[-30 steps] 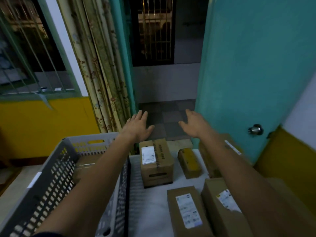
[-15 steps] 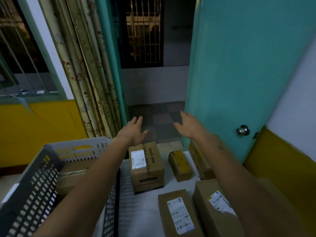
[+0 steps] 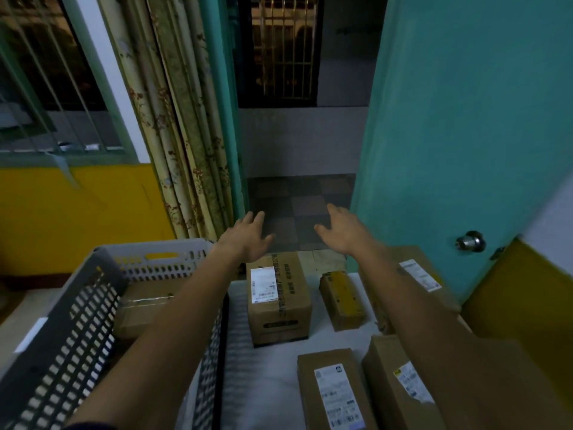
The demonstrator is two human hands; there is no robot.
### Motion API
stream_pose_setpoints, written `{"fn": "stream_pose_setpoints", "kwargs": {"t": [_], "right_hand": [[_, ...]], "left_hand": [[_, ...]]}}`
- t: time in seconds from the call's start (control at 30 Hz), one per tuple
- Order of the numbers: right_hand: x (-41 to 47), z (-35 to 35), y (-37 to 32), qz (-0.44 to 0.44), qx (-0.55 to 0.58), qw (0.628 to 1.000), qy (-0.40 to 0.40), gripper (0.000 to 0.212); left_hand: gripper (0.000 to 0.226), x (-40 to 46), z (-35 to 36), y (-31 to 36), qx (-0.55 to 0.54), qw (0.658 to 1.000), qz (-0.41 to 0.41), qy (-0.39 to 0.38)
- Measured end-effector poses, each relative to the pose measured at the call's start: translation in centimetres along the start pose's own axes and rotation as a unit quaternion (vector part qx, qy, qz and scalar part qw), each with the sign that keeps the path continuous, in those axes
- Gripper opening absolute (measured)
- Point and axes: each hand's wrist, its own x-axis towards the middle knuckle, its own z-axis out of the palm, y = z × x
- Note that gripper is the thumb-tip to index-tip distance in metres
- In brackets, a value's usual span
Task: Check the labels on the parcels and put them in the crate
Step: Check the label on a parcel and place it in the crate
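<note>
One parcel (image 3: 145, 308) lies in the grey crate (image 3: 62, 346); both grips (image 3: 248, 235) (image 3: 342, 232) apart, empty.

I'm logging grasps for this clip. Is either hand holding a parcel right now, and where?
Nothing is held. The left hand and right hand are both open in the air beyond the tall box, touching no parcel.

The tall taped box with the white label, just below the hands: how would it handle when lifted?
The tall taped box looks stiff: square edges, no dents. It stands taller than its neighbours, so a high push might tip it. Plain cardboard probably isn't slippery; weight cannot be judged.
</note>
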Motion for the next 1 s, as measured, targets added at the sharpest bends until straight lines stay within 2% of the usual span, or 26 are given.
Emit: {"fn": "stream_pose_setpoints", "kwargs": {"t": [0.2,0.37,0.53,0.83,1.0], "right_hand": [[2.1,1.1,0.2,-0.022,0.018,0.999,-0.021,0.074],[3.4,3.5,0.8,-0.018,0.044,0.997,-0.053,0.075],[3.9,6.8,2.2,-0.002,0.057,0.995,-0.086,0.077],[4.3,13.2,4.5,0.033,0.066,0.983,-0.169,0.089],[3.6,17.0,4.8,0.053,0.096,0.974,-0.197,0.095]], "left_hand": [[0.074,1.0,1.0,0.3,-0.021,0.999,-0.046,0.001],[0.073,2.0,3.1,0.5,-0.002,0.998,-0.055,-0.022],[0.085,3.2,6.8,-0.4,-0.011,0.994,-0.063,-0.086],[0.098,3.4,13.4,-2.6,-0.066,0.985,-0.067,-0.146],[0.108,3.3,16.7,-3.7,-0.043,0.978,-0.095,-0.182]]}}
